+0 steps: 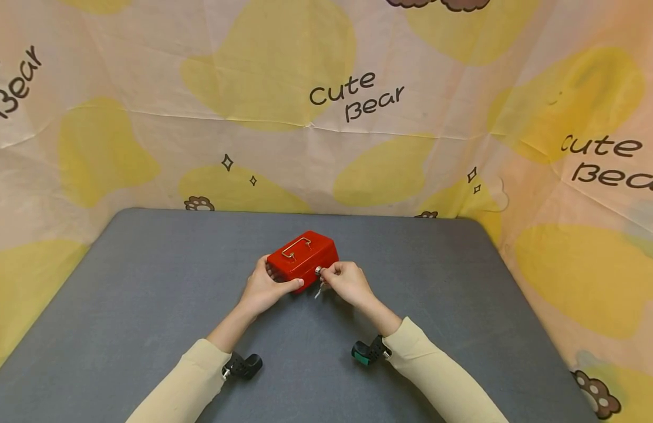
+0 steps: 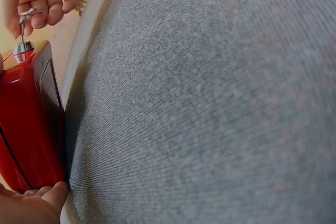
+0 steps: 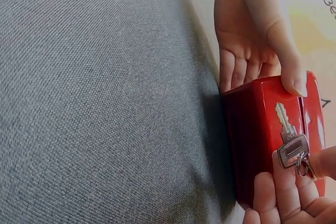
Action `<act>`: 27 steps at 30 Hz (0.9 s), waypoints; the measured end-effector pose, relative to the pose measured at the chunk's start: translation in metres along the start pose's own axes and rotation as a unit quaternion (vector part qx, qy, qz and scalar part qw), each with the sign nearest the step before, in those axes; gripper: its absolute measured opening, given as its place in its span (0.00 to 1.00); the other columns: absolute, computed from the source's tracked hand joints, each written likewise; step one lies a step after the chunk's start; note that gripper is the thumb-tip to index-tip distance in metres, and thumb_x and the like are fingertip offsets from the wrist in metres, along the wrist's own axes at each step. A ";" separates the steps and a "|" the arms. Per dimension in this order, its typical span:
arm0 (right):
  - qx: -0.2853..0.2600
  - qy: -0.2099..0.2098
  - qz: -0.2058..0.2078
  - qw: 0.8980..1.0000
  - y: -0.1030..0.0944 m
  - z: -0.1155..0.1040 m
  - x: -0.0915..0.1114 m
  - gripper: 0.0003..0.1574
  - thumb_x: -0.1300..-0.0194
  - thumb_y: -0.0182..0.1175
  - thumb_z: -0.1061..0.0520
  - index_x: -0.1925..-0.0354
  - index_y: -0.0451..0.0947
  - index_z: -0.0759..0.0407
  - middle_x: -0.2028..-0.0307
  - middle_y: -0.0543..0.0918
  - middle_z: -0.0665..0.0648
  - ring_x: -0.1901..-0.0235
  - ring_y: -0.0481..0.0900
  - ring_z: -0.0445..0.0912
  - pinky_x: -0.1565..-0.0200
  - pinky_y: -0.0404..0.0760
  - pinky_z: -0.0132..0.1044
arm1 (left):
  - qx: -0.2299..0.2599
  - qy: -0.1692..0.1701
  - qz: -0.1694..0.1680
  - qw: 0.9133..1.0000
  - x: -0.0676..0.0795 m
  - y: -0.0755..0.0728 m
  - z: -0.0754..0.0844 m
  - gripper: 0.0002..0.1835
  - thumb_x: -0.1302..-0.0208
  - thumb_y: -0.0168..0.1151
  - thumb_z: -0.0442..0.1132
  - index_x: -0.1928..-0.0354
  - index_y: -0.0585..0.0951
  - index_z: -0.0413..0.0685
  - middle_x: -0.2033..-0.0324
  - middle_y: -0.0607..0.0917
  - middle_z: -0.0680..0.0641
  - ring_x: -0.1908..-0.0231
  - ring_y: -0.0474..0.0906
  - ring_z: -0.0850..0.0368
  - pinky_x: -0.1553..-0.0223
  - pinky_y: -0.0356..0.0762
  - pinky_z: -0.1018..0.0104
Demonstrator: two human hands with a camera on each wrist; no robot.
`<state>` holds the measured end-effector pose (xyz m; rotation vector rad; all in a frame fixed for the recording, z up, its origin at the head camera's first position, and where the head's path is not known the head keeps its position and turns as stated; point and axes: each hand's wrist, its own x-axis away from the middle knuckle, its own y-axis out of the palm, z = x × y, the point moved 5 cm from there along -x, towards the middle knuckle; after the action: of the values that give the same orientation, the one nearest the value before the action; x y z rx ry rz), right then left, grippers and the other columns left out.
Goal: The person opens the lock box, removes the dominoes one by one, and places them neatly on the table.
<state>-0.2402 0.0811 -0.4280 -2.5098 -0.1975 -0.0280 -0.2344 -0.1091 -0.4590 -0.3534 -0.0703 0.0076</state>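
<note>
A red metal cash box (image 1: 304, 259) with a folding wire handle (image 1: 296, 248) on its lid is on the grey table, angled in the head view. My left hand (image 1: 264, 289) grips its left end, thumb (image 3: 295, 80) along the front and fingers at the end. A silver lock cylinder (image 2: 23, 50) sticks out of the front, with a key shaft (image 2: 22, 31) in it. My right hand (image 1: 350, 283) pinches this key, its head hidden by the fingers. A second key (image 3: 293, 148) dangles from the shared ring (image 3: 303, 165) in front of the box.
The grey table (image 1: 147, 329) runs out to both sides, with rounded far corners. Behind it hangs a yellow and pink printed cloth (image 1: 284, 70). Dark wrist mounts (image 1: 244, 366) show under both cream sleeves (image 1: 437, 370).
</note>
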 end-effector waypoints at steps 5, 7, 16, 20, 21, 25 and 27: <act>-0.041 0.026 -0.011 0.999 0.003 0.004 -0.002 0.16 0.37 0.54 0.53 0.77 0.81 0.60 0.79 0.82 0.51 0.74 0.80 0.47 0.72 0.75 0.33 | 0.001 0.001 -0.002 1.000 0.000 0.000 -0.001 0.45 0.58 0.75 0.47 0.40 0.60 0.41 0.48 0.75 0.42 0.50 0.75 0.48 0.50 0.76 0.55; -0.067 0.039 -0.017 0.997 0.005 0.006 -0.002 0.17 0.37 0.54 0.54 0.75 0.81 0.62 0.79 0.81 0.52 0.74 0.80 0.47 0.70 0.78 0.35 | -0.001 0.000 -0.002 1.000 0.000 0.000 -0.001 0.45 0.58 0.75 0.47 0.40 0.60 0.41 0.48 0.75 0.41 0.50 0.75 0.48 0.50 0.76 0.55; -0.145 0.077 -0.050 0.985 0.011 0.012 -0.004 0.17 0.37 0.52 0.54 0.73 0.80 0.65 0.80 0.78 0.51 0.75 0.79 0.46 0.65 0.81 0.38 | -0.007 -0.001 -0.002 1.000 -0.001 -0.001 -0.002 0.45 0.58 0.75 0.48 0.40 0.60 0.42 0.48 0.75 0.42 0.50 0.75 0.49 0.50 0.76 0.55; -0.151 0.060 -0.062 0.985 0.011 0.010 -0.003 0.17 0.37 0.51 0.54 0.75 0.78 0.63 0.81 0.78 0.51 0.76 0.79 0.43 0.68 0.81 0.35 | -0.006 0.002 -0.003 1.000 -0.002 0.000 -0.002 0.46 0.58 0.75 0.48 0.40 0.60 0.41 0.48 0.75 0.42 0.50 0.75 0.48 0.50 0.76 0.55; -0.154 0.056 -0.065 0.984 0.011 0.010 -0.002 0.17 0.37 0.51 0.54 0.75 0.78 0.63 0.81 0.78 0.51 0.77 0.78 0.43 0.68 0.81 0.35 | -0.006 0.002 -0.004 1.000 -0.002 0.000 -0.002 0.46 0.58 0.75 0.48 0.40 0.60 0.41 0.48 0.75 0.42 0.50 0.75 0.48 0.50 0.76 0.55; -0.170 0.068 -0.075 0.980 0.012 0.013 -0.004 0.16 0.37 0.50 0.55 0.72 0.79 0.65 0.80 0.78 0.50 0.77 0.77 0.40 0.66 0.81 0.37 | -0.007 0.001 -0.004 1.000 -0.001 -0.001 -0.002 0.46 0.58 0.75 0.48 0.40 0.60 0.41 0.48 0.75 0.42 0.50 0.75 0.48 0.50 0.76 0.55; -0.170 0.069 -0.078 0.980 0.013 0.014 -0.005 0.17 0.37 0.50 0.55 0.70 0.79 0.66 0.80 0.79 0.50 0.77 0.77 0.40 0.65 0.81 0.38 | -0.009 0.001 -0.004 1.000 -0.001 -0.001 -0.002 0.46 0.58 0.75 0.48 0.40 0.60 0.41 0.48 0.75 0.42 0.50 0.75 0.48 0.50 0.76 0.55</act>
<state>-0.2436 0.0784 -0.4473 -2.8126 -0.3583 -0.3234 -0.2356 -0.1105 -0.4610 -0.3711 -0.0699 -0.0006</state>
